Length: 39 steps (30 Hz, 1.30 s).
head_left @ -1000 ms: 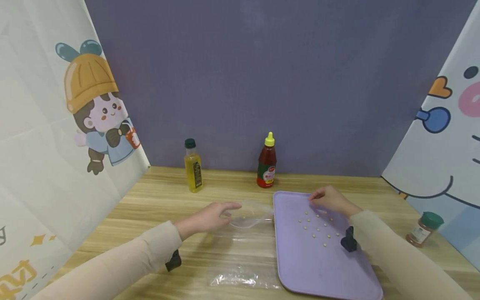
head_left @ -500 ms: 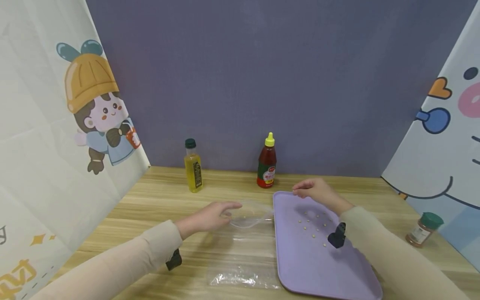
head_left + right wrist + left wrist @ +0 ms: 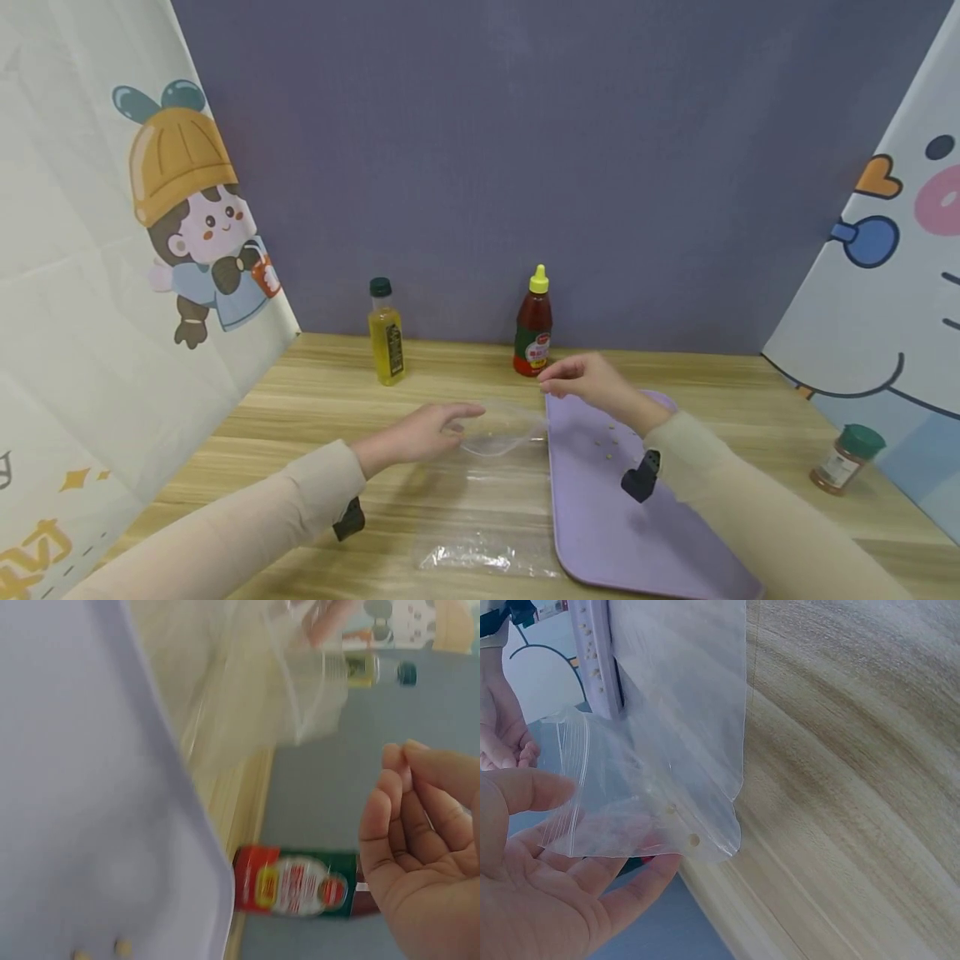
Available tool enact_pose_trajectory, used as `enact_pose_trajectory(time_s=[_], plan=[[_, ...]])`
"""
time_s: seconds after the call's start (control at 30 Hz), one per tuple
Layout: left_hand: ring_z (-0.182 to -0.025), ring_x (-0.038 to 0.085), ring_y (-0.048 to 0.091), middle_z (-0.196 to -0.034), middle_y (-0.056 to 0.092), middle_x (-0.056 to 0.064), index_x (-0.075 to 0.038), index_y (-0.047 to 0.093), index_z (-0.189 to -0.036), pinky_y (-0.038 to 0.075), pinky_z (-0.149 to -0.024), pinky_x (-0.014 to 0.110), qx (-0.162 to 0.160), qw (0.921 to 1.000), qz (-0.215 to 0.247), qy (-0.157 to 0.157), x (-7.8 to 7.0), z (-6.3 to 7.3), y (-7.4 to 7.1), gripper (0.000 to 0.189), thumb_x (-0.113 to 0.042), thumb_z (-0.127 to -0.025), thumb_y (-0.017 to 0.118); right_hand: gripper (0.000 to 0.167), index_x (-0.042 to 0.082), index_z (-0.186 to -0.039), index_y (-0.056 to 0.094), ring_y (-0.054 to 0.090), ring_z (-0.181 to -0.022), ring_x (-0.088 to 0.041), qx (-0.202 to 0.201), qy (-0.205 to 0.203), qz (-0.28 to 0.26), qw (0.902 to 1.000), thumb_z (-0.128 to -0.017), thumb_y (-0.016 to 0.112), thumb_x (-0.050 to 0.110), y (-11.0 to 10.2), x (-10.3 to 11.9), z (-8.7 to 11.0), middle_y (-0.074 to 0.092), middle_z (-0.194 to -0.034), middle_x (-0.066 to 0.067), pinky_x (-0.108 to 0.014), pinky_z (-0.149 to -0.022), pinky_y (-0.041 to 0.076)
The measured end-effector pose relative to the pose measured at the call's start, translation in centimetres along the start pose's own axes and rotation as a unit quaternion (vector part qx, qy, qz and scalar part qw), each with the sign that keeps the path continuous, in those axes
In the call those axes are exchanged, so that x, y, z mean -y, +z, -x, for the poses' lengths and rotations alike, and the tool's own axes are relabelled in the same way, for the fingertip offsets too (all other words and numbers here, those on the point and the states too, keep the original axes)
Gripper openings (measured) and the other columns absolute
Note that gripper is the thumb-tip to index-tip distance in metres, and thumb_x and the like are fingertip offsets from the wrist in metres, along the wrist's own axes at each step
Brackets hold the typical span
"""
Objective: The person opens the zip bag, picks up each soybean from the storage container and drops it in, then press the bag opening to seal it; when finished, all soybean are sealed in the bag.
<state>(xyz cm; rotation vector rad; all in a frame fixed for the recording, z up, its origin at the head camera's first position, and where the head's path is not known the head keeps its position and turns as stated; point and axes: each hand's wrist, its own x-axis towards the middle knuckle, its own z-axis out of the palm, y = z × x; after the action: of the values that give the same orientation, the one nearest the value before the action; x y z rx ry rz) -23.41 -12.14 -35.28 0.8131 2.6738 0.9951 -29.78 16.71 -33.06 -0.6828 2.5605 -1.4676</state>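
A clear zip bag lies on the table, its mouth raised and gaping. My left hand holds the zip edge between thumb and fingers; in the left wrist view, fingers show under the plastic. A few small pale beans show through the bag. To its right lies a lilac tray with several similar beans. Above the tray's far left corner is my right hand. Its thumb and forefinger tips pinch together; anything between them is hidden. It is apart from the bag.
A red sauce bottle with a yellow cap stands at the back, just beyond my right hand. An oil bottle stands at the back left. A green-lidded spice jar is at the far right. A dark panel closes the table's rear.
My right hand has moved left over the tray, from its far side to the corner near the bag's mouth, fingertips still together. The left hand and the bag stay in place.
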Motion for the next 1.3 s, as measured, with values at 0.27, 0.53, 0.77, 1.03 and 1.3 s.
enact_pose_trajectory(time_s=[0.27, 0.53, 0.77, 1.03, 1.3], plan=[[-0.122, 0.037, 0.057, -0.147, 0.047, 0.013, -0.005, 0.045, -0.143, 0.049, -0.102, 0.049, 0.003, 0.9999, 0.002, 0.011, -0.1, -0.1, -0.2, 0.051, -0.002, -0.093, 0.052, 0.020, -0.002, -0.098, 0.073, 0.062, -0.074, -0.006, 0.033, -0.020, 0.022, 0.9990, -0.085, 0.073, 0.013, 2.8, 1.7, -0.7, 0.075, -0.088, -0.005, -0.022, -0.068, 0.054], [-0.121, 0.037, 0.058, -0.147, 0.048, 0.014, -0.003, 0.044, -0.143, 0.049, -0.102, 0.048, 0.006, 0.9998, 0.000, 0.019, -0.2, -0.1, -0.3, 0.052, -0.001, -0.091, 0.052, 0.019, -0.001, -0.098, 0.074, 0.064, -0.074, -0.012, 0.046, -0.041, 0.035, 0.9975, -0.086, 0.073, 0.014, 3.7, 1.9, -0.8, 0.076, -0.088, -0.010, -0.037, -0.071, 0.059], [-0.120, 0.038, 0.058, -0.146, 0.048, 0.014, -0.005, 0.045, -0.143, 0.050, -0.101, 0.048, 0.000, 0.9998, -0.004, 0.017, -0.1, -0.1, -0.2, 0.051, -0.002, -0.092, 0.052, 0.021, 0.000, -0.102, 0.074, 0.068, -0.083, -0.022, 0.024, -0.016, 0.016, 0.9994, -0.088, 0.070, 0.015, 2.3, 1.3, -0.3, 0.076, -0.091, -0.007, -0.030, -0.072, 0.058], [-0.121, 0.037, 0.057, -0.147, 0.047, 0.014, -0.003, 0.044, -0.143, 0.050, -0.101, 0.047, -0.005, 0.9999, 0.003, 0.016, 0.2, 0.0, -0.1, 0.052, 0.000, -0.091, 0.052, 0.026, -0.004, -0.105, 0.071, 0.063, -0.076, -0.013, 0.002, 0.008, 0.034, 0.9994, -0.088, 0.070, 0.016, -0.4, -0.5, 0.6, 0.075, -0.090, -0.007, -0.026, -0.067, 0.054], [-0.123, 0.036, 0.056, -0.148, 0.046, 0.013, -0.005, 0.044, -0.144, 0.049, -0.103, 0.048, -0.002, 0.9999, 0.009, 0.011, 0.2, 0.1, 0.1, 0.051, -0.001, -0.093, 0.051, 0.028, -0.006, -0.107, 0.069, 0.063, -0.079, -0.009, 0.012, 0.022, 0.088, 0.9958, -0.089, 0.069, 0.014, -3.3, -3.0, 1.4, 0.074, -0.097, -0.012, -0.035, -0.074, 0.057]])
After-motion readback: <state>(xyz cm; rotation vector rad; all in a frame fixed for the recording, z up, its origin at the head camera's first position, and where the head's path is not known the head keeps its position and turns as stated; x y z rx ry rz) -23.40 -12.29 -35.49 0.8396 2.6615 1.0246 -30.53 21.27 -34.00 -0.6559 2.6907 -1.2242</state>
